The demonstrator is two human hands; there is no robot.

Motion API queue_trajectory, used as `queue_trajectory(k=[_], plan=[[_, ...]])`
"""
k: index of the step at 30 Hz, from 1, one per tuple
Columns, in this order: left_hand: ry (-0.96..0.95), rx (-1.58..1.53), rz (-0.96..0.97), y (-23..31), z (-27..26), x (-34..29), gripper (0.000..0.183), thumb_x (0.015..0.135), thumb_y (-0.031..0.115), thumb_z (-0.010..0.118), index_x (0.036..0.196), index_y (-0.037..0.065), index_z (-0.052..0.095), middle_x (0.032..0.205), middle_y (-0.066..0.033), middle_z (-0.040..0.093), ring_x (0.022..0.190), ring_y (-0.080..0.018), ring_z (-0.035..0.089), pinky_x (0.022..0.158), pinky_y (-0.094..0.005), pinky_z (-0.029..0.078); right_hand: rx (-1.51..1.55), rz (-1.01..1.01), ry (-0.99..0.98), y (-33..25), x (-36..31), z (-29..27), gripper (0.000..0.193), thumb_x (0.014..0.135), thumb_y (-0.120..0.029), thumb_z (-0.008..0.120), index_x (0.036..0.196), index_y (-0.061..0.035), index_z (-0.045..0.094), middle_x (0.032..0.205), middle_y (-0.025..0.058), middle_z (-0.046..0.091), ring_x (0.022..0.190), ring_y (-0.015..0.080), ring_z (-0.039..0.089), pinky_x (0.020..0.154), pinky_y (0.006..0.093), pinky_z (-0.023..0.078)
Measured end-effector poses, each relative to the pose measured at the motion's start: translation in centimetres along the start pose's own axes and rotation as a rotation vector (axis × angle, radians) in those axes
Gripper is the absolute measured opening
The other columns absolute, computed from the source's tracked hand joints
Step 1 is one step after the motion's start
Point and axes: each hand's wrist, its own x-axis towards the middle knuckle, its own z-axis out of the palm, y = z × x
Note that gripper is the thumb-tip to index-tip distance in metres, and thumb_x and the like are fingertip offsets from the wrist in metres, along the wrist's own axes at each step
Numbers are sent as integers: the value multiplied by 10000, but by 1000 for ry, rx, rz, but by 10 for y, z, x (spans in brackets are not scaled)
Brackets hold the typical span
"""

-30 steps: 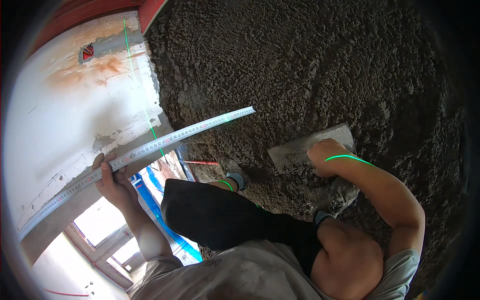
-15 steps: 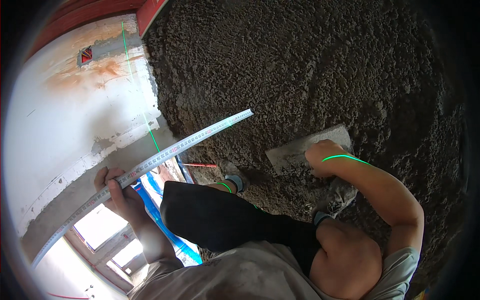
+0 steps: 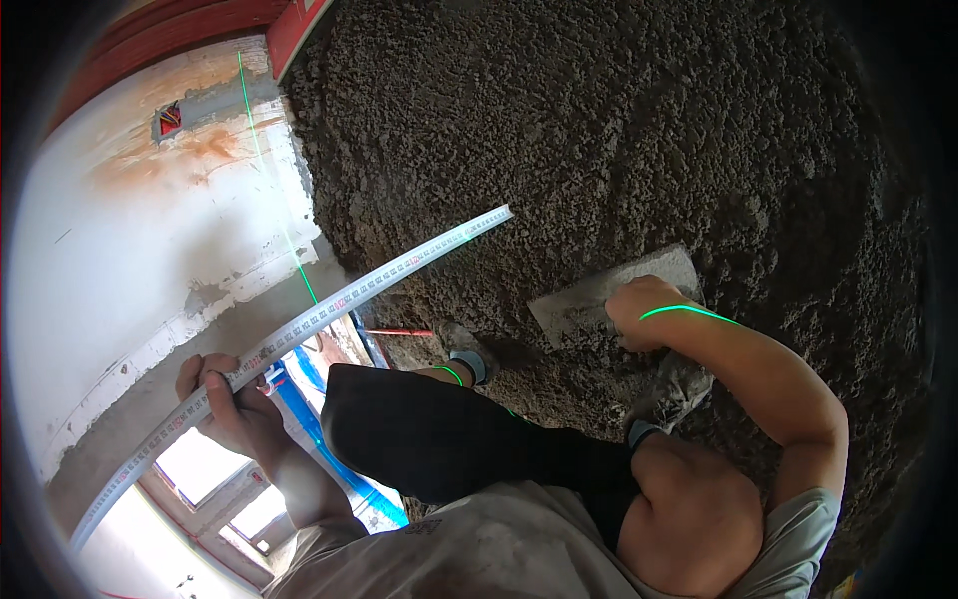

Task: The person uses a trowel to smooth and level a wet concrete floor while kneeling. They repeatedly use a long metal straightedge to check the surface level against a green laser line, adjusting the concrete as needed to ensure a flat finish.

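My left hand pinches a long measuring tape blade, thumb on top and fingers round its edge. The blade slants up to the right, its free end over the dark, rough wet mortar; the other end curves down past the hand at the lower left. On the right, my right hand is closed round the handle of a flat, mortar-smeared plastering trowel. The handle is hidden by the fingers. The trowel's plate lies on the mortar, or very close to it. A green laser line crosses my right wrist.
At the left stands a patchy white wall with a red socket box and a green laser line. A red frame is at the top left. Blue pipes run by my left forearm. My feet stand in the mortar.
My left hand has moved slightly left and down along the tape. The tape's free end has shifted a little up and right, and its blade bows more. My right hand and trowel barely moved.
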Motion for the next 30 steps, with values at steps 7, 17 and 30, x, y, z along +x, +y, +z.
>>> queue_trajectory(k=[7, 17, 30], plan=[[-37, -11, 27, -11, 3, 0, 329, 906, 163, 553, 1155, -37, 474, 812, -114, 581, 589, -159, 515, 507, -269, 454, -10, -21, -28, 2, 4, 3, 225, 710, -76, 662, 922, -9, 704, 1007, 162, 678, 995, 300, 644, 850, 401, 529], [-43, -21, -13, -15, 1, 1, 322, 920, 152, 532, 1173, -37, 472, 834, -116, 577, 627, -157, 526, 519, -264, 469, -26, -19, -20, 1, 2, 2, 239, 719, -86, 663, 943, -14, 701, 1005, 155, 678, 991, 299, 645, 854, 402, 528], [-20, 7, -84, -41, 0, 21, 334, 958, 188, 505, 1195, -46, 489, 894, -140, 620, 660, -149, 559, 562, -245, 454, -21, -26, 2, 0, -1, 1, 229, 740, -97, 654, 946, -14, 707, 999, 161, 681, 995, 301, 644, 864, 399, 516]])
